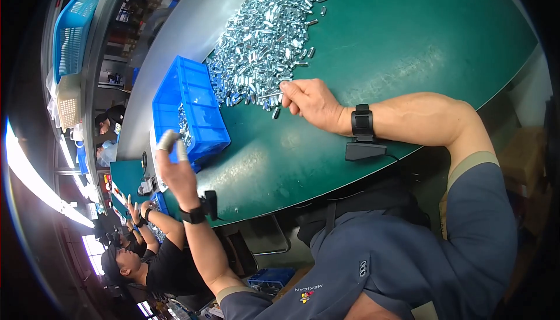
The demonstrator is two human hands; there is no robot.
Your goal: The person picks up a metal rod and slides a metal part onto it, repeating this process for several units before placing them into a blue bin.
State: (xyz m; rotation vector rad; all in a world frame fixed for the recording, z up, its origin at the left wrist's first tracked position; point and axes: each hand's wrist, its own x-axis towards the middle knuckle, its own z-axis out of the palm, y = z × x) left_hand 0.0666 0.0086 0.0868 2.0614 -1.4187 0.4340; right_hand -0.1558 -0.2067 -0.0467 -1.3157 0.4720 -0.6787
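My right hand [315,105] is closed in a pinch on a thin metal rod [270,95], which points left over the near edge of a large heap of small shiny metal cylinders [262,40]. To the left, my left hand [178,174] is raised beside the near end of a blue plastic bin [204,113]. Its fingers are apart, with pale covers on the tips, and I see nothing held in them. More small metal parts [184,124] lie inside the bin, partly hidden by its wall.
The green tabletop [408,46] curves around me, with a few loose cylinders [312,22] beside the heap. At far left, a light-blue basket [73,46] sits on a shelf. A co-worker [151,261] in black is at the lower left. A blue crate [271,276] stands below the table.
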